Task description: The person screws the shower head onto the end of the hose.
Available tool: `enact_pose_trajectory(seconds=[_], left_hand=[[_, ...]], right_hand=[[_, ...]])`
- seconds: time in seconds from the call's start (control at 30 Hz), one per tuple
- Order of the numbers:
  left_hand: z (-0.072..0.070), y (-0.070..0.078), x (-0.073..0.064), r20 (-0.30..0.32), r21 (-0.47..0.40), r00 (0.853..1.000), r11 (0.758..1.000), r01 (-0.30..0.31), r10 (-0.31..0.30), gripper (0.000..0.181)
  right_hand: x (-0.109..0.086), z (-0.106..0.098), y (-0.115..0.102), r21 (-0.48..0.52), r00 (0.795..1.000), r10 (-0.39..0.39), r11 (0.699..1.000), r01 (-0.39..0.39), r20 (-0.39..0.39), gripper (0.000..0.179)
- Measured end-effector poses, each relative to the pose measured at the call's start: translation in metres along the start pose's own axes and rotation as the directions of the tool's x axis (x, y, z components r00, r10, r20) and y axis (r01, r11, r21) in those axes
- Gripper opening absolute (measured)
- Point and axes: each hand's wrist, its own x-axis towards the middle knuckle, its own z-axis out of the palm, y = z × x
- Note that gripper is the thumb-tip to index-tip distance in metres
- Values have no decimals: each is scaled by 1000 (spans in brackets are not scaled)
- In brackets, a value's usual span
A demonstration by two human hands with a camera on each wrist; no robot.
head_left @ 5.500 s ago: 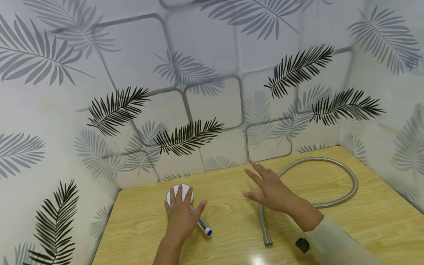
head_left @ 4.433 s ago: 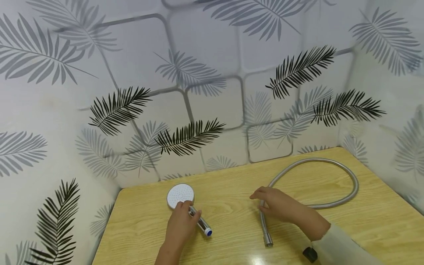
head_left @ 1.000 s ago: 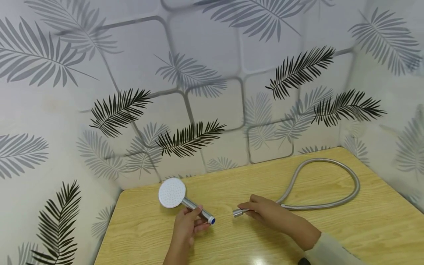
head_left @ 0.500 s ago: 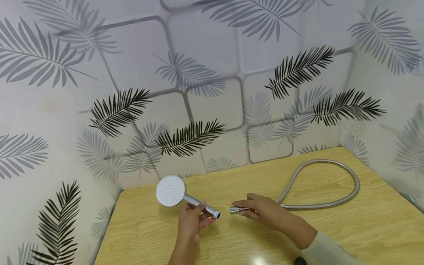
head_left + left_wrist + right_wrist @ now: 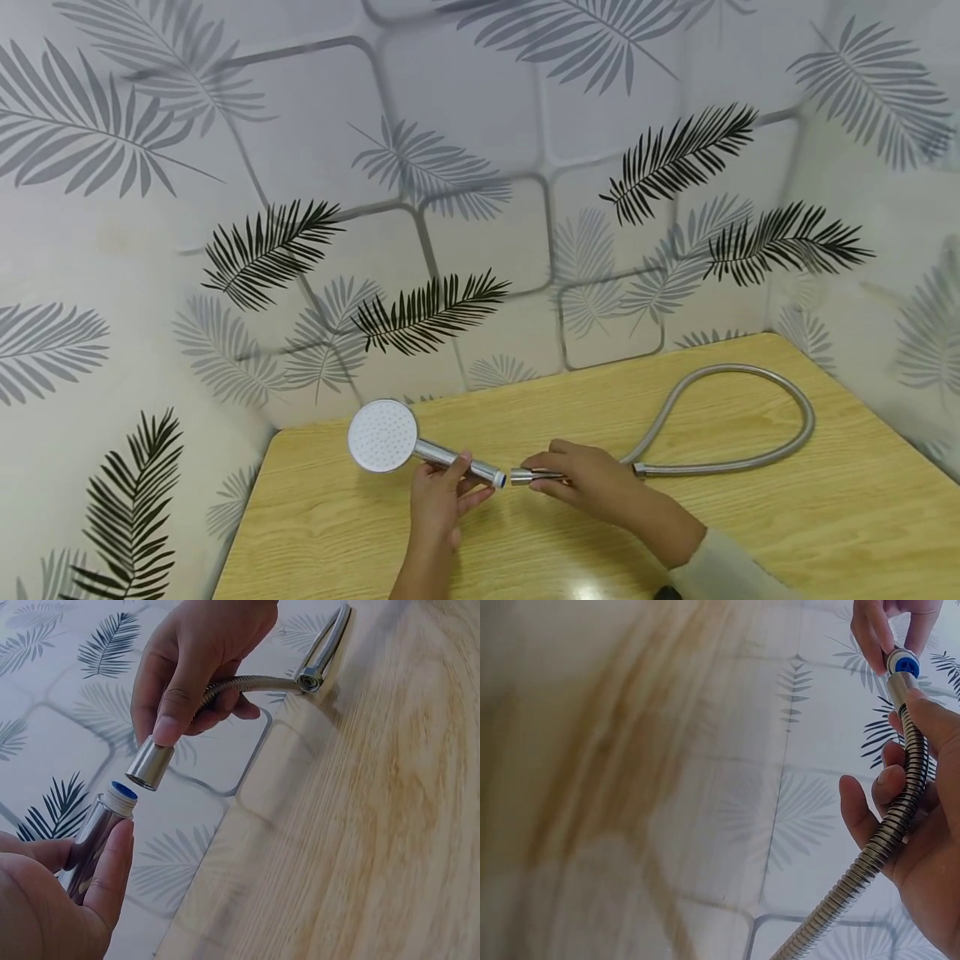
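My left hand (image 5: 437, 502) grips the chrome handle of a hand shower head (image 5: 382, 435), its round white spray face turned up. The handle's end shows a white thread with a blue insert, pointing right. My right hand (image 5: 592, 486) pinches a ribbed metal shower hose (image 5: 806, 417) just behind its smooth end fitting (image 5: 150, 765). In the left wrist view a small gap separates the fitting's open mouth from the threaded handle end (image 5: 120, 796). From the right wrist, the ribbed hose (image 5: 862, 870) runs across my palm, and the left hand (image 5: 892, 626) shows beyond the fitting.
The hose loops over the right side of the wooden table (image 5: 315, 517), its other end nut (image 5: 639, 470) lying near my right wrist. Walls with a leaf pattern (image 5: 480, 242) stand at the back and both sides. A dark object (image 5: 667, 592) sits by the right sleeve.
Both hands came down, took hold of the shower head and the hose end, and lifted them. Over the last second the handle moved right and the fitting left, narrowing the gap.
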Motion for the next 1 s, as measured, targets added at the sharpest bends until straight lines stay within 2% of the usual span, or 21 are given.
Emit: enact_pose_trajectory(seconds=[0.3,0.5,0.77,1.0], left_hand=[[6,0,2,-6,-1,1000,1000,-31,31,35],[10,-1,1,-41,-29,997,997,-71,70,38],[13,-2,2,-66,-47,995,995,-83,80,42],[15,-4,0,-72,-74,992,991,-112,107,44]], right_hand=[[3,5,-1,37,1000,-11,999,11,-14,33],[5,7,-1,47,999,-8,999,9,-35,29],[7,9,-4,65,999,-2,998,5,-48,27],[8,13,-8,156,996,78,985,-71,-37,25]])
